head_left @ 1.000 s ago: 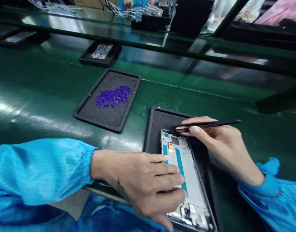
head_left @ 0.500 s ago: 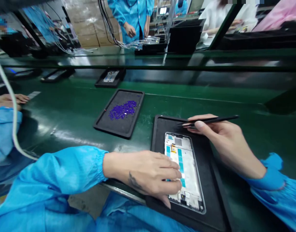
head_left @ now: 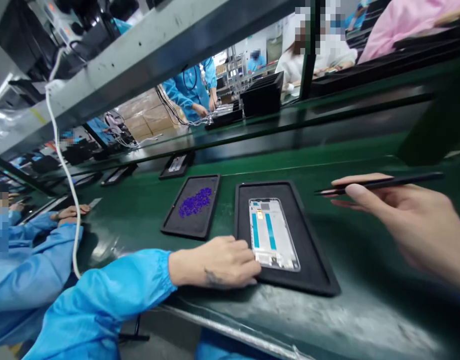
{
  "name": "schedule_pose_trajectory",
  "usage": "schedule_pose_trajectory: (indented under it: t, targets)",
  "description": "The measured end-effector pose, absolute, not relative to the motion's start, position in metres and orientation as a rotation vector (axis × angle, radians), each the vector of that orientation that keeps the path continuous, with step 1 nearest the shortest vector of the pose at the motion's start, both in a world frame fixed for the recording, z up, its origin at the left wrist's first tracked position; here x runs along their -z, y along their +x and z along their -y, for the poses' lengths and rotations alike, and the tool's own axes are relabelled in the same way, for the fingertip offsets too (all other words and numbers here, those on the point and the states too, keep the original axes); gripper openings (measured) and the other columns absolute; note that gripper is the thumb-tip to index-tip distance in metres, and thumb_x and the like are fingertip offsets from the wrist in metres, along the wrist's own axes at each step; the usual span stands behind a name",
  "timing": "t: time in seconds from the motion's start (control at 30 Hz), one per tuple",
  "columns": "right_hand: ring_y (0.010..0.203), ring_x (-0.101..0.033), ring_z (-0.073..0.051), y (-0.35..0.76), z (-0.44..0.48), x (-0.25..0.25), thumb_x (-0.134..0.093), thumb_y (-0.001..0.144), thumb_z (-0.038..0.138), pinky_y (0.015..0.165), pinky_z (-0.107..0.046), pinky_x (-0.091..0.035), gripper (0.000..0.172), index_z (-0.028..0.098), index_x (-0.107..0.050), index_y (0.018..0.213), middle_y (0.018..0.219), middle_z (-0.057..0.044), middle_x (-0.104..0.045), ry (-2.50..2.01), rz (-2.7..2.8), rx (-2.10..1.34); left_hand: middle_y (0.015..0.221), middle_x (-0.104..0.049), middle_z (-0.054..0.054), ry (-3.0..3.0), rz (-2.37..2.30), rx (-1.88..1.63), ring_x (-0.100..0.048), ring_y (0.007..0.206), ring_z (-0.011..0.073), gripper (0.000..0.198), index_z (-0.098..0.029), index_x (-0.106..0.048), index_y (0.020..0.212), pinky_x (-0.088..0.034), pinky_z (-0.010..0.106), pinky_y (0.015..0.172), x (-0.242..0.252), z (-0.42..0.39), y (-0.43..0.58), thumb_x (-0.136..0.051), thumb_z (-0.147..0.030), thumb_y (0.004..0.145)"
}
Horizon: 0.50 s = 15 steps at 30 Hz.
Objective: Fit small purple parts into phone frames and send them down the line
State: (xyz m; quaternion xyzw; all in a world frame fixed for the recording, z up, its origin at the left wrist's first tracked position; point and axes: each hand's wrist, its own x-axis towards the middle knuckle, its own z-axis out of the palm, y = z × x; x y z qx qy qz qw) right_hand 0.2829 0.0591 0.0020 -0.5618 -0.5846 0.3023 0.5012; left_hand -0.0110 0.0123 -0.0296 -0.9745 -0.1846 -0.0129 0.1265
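A silver phone mid-frame point(head_left: 284, 240) with two blue strips lies in a black tray point(head_left: 314, 272) on the green bench. My left hand point(head_left: 222, 262) is closed at the tray's near left corner, its fingers curled over the edge beside the frame's lower end. Part of that grip is hidden behind the knuckles. To the right of the tray, my right hand point(head_left: 413, 215) holds black tweezers point(head_left: 398, 180) off the surface. The tips point left and stay apart from the frame.
Left of my tray lies a smaller black tray point(head_left: 180, 227) with many tiny purple pieces point(head_left: 195, 202). Another tray with a phone part point(head_left: 176, 164) sits farther back. A white cable point(head_left: 62, 155) hangs at left, near a co-worker's hands point(head_left: 70, 213). A metal beam point(head_left: 139, 60) crosses above.
The tray with the phone frame sits farther from the bench's front edge. My left hand has left the frame's face for the tray corner. My right hand and tweezers have moved right, away from the tray.
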Motion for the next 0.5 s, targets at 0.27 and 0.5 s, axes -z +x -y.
schedule_pose_trajectory:
  t: [0.27,0.5]
  targets:
    - [0.089,-0.074,-0.025,0.295,-0.047,0.021,-0.053,0.076,0.09,0.078,-0.036,-0.059,0.071,0.025,-0.079,0.088,0.095,-0.008,-0.078,-1.121,1.681,-0.627,0.107,-0.066,0.008,-2.704,0.878,-0.241,-0.064,0.096,0.0183,0.031,-0.014,-0.059,0.115,-0.052,0.03,0.078,0.005,-0.155,-0.008,-0.041,-0.038,0.107]
    - [0.091,-0.076,-0.022,0.289,-0.033,0.039,-0.054,0.098,0.06,0.08,-0.032,-0.063,0.038,0.03,-0.078,0.097,0.1,-0.002,-0.078,-0.891,1.884,-0.479,0.114,-0.065,0.008,-2.535,1.111,-0.3,-0.065,0.101,0.0185,0.028,-0.014,-0.062,0.117,-0.058,0.038,0.088,-0.005,-0.256,0.002,-0.058,-0.035,0.1]
